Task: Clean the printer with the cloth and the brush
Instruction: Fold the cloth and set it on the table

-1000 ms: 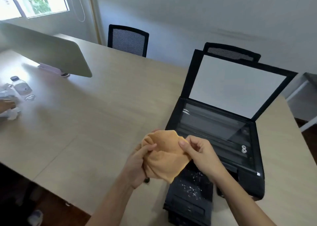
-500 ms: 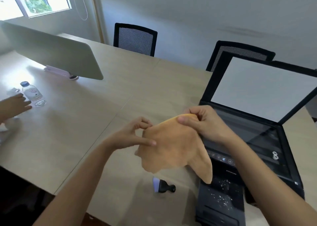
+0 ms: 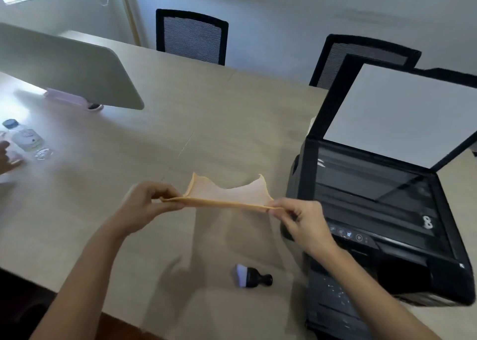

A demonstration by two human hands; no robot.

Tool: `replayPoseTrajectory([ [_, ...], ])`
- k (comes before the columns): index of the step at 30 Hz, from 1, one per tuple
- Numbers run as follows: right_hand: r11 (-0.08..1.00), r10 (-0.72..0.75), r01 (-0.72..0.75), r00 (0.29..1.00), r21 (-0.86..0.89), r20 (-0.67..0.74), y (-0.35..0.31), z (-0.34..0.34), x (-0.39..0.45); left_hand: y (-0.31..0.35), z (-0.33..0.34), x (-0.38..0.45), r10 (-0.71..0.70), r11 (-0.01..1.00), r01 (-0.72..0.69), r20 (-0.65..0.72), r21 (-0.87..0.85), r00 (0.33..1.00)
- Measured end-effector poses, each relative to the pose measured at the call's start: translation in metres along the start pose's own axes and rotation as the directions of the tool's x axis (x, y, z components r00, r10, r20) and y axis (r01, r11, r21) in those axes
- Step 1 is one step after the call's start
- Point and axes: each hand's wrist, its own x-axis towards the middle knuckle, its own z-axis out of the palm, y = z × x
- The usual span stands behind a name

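Orange cloth hangs stretched flat above the table, your left hand pinching its nine o'clock corner and your right hand its three o'clock corner. The brush lies at six o'clock below it; the open-lidded printer sits at three o'clock.

One head-worn camera looks steeply down, close over the table, slightly blurred.
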Motion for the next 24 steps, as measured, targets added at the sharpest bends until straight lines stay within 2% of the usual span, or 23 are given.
replayPoseTrajectory([
  [4, 0.986, 0.162, -0.147, 0.96, -0.082, 0.226, 0.04, 0.042, -0.038, -0.055, 0.034, -0.024, -0.23, 0.971, 0.238, 0.169, -0.027, 0.958],
  [7, 0.973, 0.223, -0.194, 0.93, -0.125, 0.292, 0.053, 0.058, -0.039, -0.083, 0.051, -0.02, -0.283, 0.955, 0.296, 0.209, -0.03, 0.936],
  [13, 0.941, 0.293, -0.245, 0.936, -0.233, 0.196, 0.076, 0.08, 0.018, -0.103, 0.07, 0.041, -0.297, 0.953, 0.3, -0.062, 0.041, 0.953],
  [16, 0.871, 0.462, -0.405, 0.867, -0.279, 0.186, 0.09, 0.096, 0.039, -0.114, 0.085, 0.065, -0.37, 0.903, 0.389, -0.13, 0.184, 0.92],
  [18, 0.804, 0.528, -0.393, 0.816, -0.446, 0.235, 0.102, 0.11, 0.044, -0.115, 0.101, 0.066, -0.368, 0.848, 0.403, -0.164, 0.345, 0.915],
  [19, 0.764, 0.559, -0.392, 0.798, -0.512, 0.224, 0.109, 0.116, 0.046, -0.112, 0.113, 0.061, -0.346, 0.85, 0.382, -0.162, 0.364, 0.924],
  [20, 0.733, 0.58, -0.395, 0.788, -0.554, 0.206, 0.111, 0.119, 0.048, -0.103, 0.126, 0.053, -0.318, 0.868, 0.34, -0.121, 0.361, 0.94],
  [22, 0.696, 0.599, -0.388, 0.777, -0.604, 0.193, 0.114, 0.123, 0.055, -0.09, 0.16, 0.034, -0.227, 0.9, 0.172, 0.095, 0.401, 0.969],
  [24, 0.668, 0.606, -0.371, 0.774, -0.645, 0.183, 0.113, 0.125, 0.065, -0.082, 0.192, 0.016, -0.148, 0.923, 0.022, 0.301, 0.385, 0.942],
])
